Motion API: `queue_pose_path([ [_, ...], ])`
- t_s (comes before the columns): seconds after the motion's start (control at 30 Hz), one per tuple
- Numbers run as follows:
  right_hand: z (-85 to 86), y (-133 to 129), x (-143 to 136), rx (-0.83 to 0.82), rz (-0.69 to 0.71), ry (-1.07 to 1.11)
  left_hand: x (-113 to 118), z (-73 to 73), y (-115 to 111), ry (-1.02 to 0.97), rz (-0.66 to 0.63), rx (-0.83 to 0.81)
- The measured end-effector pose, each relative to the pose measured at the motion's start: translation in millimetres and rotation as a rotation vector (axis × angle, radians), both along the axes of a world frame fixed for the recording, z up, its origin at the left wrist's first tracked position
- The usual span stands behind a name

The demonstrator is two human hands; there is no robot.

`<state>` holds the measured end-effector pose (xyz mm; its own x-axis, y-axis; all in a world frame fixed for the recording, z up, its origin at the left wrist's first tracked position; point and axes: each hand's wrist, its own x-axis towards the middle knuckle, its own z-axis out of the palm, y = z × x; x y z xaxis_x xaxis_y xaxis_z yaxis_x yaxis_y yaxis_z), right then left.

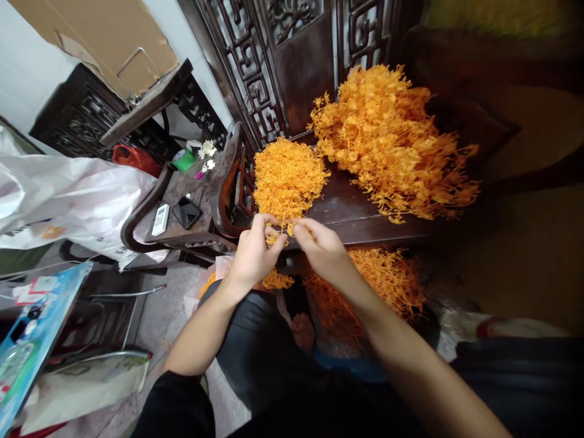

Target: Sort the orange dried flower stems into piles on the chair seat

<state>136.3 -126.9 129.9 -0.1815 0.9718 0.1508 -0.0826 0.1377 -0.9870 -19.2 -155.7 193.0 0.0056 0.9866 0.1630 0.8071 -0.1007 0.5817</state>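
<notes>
Both hands meet over the front edge of a dark wooden bench (351, 228). My left hand (256, 252) pinches the thin stem of an orange flower sprig (283, 226) between thumb and fingers. Closed at the tip, my right hand (319, 244) grips orange bits at the same sprig, so the two hands nearly touch. Just beyond the fingers lies a small heap of orange flower heads (289, 173). To its right spreads a larger pile of orange flower sprigs (383, 134). Below the bench edge, more orange stems (387, 280) are partly hidden by my right forearm.
A carved wooden backrest (303, 73) rises behind the bench. On the side table at left are a black phone (187, 212), a white remote (160, 219), green tape (183, 159) and a red bag (135, 159). A blue rim (351, 368) shows beneath the stems.
</notes>
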Motion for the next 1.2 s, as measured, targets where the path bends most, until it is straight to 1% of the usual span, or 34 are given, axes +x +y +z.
queue_pose_path([
  [0.03, -2.3, 1, 1, 0.041, -0.059, -0.073, 1, 0.8, -2, 0.018, -0.022, 0.019],
  [0.1, -13.0, 12, 8, 0.064, -0.254, -0.128, 1, 4.1, -6, 0.036, -0.057, 0.033],
  [0.13, -20.3, 20, 15, 0.046, -0.369, -0.109, 0, 5.9, -8, 0.040, -0.057, 0.029],
  [0.17, -27.5, 28, 21, 0.008, -0.491, -0.047, -2, 7.6, -9, 0.039, -0.050, 0.017],
  [0.2, -33.5, 36, 27, -0.049, -0.515, 0.049, -3, 8.6, -10, 0.034, -0.042, 0.000],
  [0.23, -37.1, 41, 32, -0.100, -0.480, 0.141, -5, 8.7, -10, 0.031, -0.041, -0.019],
  [0.27, -37.7, 43, 35, -0.134, -0.409, 0.211, -6, 8.1, -9, 0.033, -0.044, -0.041],
  [0.33, -29.4, 36, 34, -0.132, -0.208, 0.257, -8, 5.3, -6, 0.050, -0.060, -0.079],
  [0.37, -21.7, 29, 31, -0.088, -0.116, 0.224, -8, 3.7, -5, 0.059, -0.067, -0.093],
  [0.43, -4.7, 12, 23, 0.082, 0.020, 0.086, -7, 1.8, -2, 0.058, -0.085, -0.116],
  [0.5, 7.4, -1, 16, 0.296, 0.138, -0.073, -4, 2.4, -1, 0.059, -0.117, -0.134],
  [0.57, 10.4, -8, 11, 0.456, 0.226, -0.182, -1, 4.7, -2, 0.080, -0.153, -0.144],
  [0.6, 9.1, -10, 8, 0.495, 0.233, -0.202, 0, 6.0, -3, 0.085, -0.171, -0.149],
  [0.63, 6.9, -10, 6, 0.507, 0.194, -0.200, 1, 7.1, -3, 0.078, -0.186, -0.155],
  [0.67, 5.0, -10, 6, 0.496, 0.116, -0.178, 2, 7.7, -4, 0.058, -0.192, -0.159],
  [0.73, 5.3, -9, 9, 0.398, -0.130, -0.034, -1, 6.8, -2, 0.010, -0.168, -0.142],
  [0.8, 14.4, -7, 21, 0.264, -0.382, 0.223, -8, 3.0, 2, -0.035, -0.099, -0.116],
  [0.83, 21.7, -6, 30, 0.212, -0.473, 0.357, -13, 0.6, 4, -0.084, -0.064, -0.122],
  [0.87, 30.0, -5, 39, 0.195, -0.524, 0.469, -18, -1.5, 7, -0.169, -0.037, -0.149],
  [0.9, 38.0, -5, 49, 0.213, -0.552, 0.534, -23, -3.0, 11, -0.289, -0.015, -0.179],
  [0.97, 49.6, -6, 61, 0.227, -0.443, 0.488, -30, -2.7, 17, -0.575, 0.014, -0.203],
  [1.03, 51.6, -10, 63, 0.153, -0.215, 0.338, -34, 1.7, 21, -0.793, 0.038, -0.158],
  [1.1, 45.5, -14, 54, 0.036, 0.038, 0.178, -34, 7.8, 22, -0.880, 0.048, -0.119],
  [1.13, 40.9, -16, 48, 0.000, 0.133, 0.107, -34, 10.4, 22, -0.890, 0.045, -0.115],
  [1.17, 36.4, -17, 41, -0.006, 0.192, 0.047, -33, 12.4, 21, -0.887, 0.035, -0.115],
  [1.2, 32.3, -18, 36, 0.012, 0.213, -0.001, -32, 13.6, 20, -0.876, 0.018, -0.114],
])
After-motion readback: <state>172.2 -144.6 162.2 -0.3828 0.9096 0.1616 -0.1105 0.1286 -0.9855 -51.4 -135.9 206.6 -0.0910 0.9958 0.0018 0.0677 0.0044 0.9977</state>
